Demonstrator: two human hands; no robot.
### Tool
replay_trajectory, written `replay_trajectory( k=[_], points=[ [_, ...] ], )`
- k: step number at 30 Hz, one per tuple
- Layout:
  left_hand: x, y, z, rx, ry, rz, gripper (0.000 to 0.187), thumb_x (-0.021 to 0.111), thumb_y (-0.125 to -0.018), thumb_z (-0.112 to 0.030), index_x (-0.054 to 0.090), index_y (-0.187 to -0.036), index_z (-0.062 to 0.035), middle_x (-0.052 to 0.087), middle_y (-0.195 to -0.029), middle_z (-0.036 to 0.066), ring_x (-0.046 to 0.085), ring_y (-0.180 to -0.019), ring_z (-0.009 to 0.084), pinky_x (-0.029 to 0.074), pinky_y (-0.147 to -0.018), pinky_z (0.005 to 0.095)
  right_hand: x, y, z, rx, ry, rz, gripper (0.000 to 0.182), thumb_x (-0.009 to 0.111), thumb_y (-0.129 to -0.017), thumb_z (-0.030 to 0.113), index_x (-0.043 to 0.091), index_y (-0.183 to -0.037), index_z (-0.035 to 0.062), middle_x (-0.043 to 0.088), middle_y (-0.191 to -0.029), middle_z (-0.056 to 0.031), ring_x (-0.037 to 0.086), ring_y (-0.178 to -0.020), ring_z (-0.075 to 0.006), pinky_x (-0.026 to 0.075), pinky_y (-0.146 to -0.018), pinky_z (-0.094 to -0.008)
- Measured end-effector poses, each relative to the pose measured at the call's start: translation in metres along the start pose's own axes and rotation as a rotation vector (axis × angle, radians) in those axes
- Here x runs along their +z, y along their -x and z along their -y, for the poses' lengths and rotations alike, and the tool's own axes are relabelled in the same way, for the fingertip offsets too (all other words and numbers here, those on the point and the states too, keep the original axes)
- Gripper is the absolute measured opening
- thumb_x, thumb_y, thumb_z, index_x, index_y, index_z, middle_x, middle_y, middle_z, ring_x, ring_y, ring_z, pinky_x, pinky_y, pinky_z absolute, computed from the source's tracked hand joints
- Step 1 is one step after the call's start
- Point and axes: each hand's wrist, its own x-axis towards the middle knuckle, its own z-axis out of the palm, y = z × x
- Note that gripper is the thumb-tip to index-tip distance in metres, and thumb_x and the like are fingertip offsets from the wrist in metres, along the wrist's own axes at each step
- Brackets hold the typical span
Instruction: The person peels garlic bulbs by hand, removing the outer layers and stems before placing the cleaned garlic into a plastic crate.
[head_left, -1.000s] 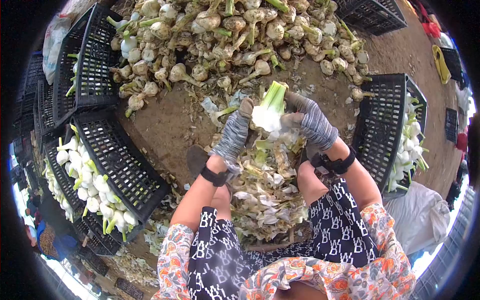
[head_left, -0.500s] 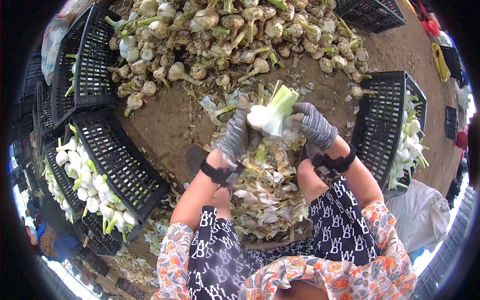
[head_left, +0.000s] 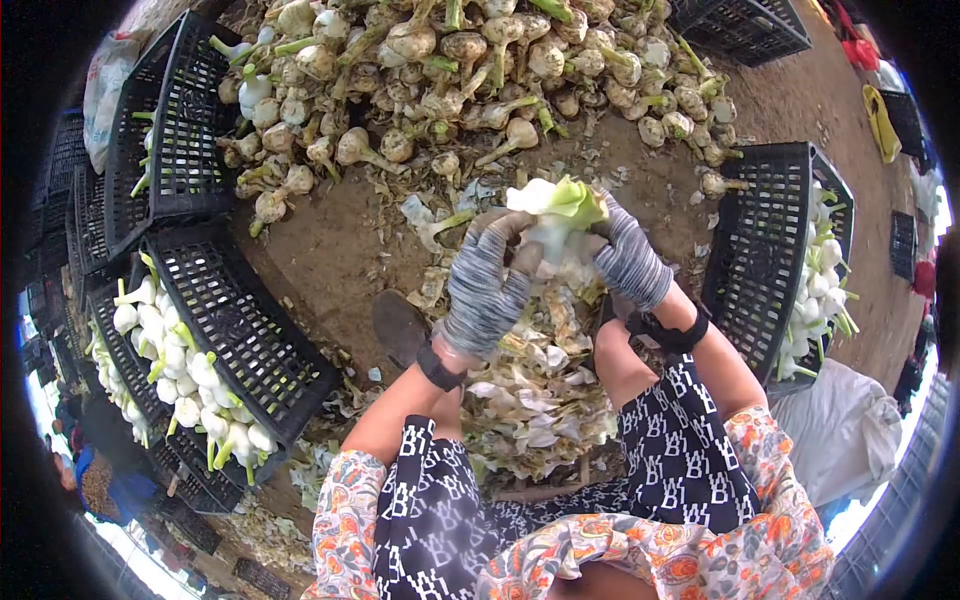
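Observation:
A garlic bulb [head_left: 560, 203] with pale green and white outer skin is held up between both hands, a little blurred. My left hand [head_left: 486, 282], in a grey striped glove, is closed with its fingers on the bulb's left side. On the other side my right hand [head_left: 633, 254], gloved alike, grips the bulb's right edge. Below the hands lies a heap of peeled garlic skins [head_left: 535, 390] between my legs. In front is a large pile of unpeeled garlic [head_left: 480, 70] with dirty skins and cut stalks.
Left of me a black crate [head_left: 240, 330] stands by cleaned white garlic [head_left: 180, 365], with another black crate [head_left: 185, 120] behind it. At right is a black crate [head_left: 757, 255] with white garlic [head_left: 822, 275]. A white sack [head_left: 840, 425] lies near my right elbow.
My left hand has turned so its back shows, its fingers now on the bulb. The garlic has tipped over, and my right hand has shifted slightly up its side.

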Motion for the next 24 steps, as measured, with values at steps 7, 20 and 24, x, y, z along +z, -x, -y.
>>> replay_trajectory(
  k=[7, 20, 24],
  points=[
    [0.003, -0.007, -0.004, -0.168, 0.178, -0.017, 0.041, 0.062, -0.078, -0.011, 0.052, -0.117, -0.0035, 0.049, -0.103, 0.012, 0.049, -0.095, 0.0211, 0.043, -0.08, 0.0315, 0.002, 0.0, 0.003, -0.537, 0.648, 0.019, 0.025, 0.053, -0.065, 0.004, 0.059, -0.089, 0.0007, 0.051, -0.101, -0.0234, 0.051, -0.089, -0.0397, 0.043, -0.083, -0.04],
    [-0.013, -0.014, 0.001, -0.256, 0.461, -0.014, 0.015, 0.064, -0.077, -0.002, 0.061, -0.092, -0.0027, 0.055, -0.098, 0.005, 0.054, -0.088, 0.0138, 0.045, -0.078, 0.0265, 0.011, 0.014, 0.01, -0.111, -0.29, 0.041, 0.027, 0.054, -0.073, 0.008, 0.056, -0.098, -0.0041, 0.06, -0.093, -0.0105, 0.056, -0.095, -0.0258, 0.046, -0.084, -0.0347],
    [-0.038, -0.022, -0.001, -0.109, 0.376, 0.165, 0.011, 0.063, -0.076, -0.001, 0.061, -0.087, -0.0025, 0.059, -0.095, 0.007, 0.056, -0.087, 0.0147, 0.045, -0.078, 0.0274, -0.018, -0.002, -0.011, 0.175, -0.993, 0.313, 0.026, 0.054, -0.077, 0.016, 0.056, -0.094, -0.0034, 0.061, -0.09, -0.0094, 0.059, -0.087, -0.0221, 0.049, -0.077, -0.0344]
  ],
)
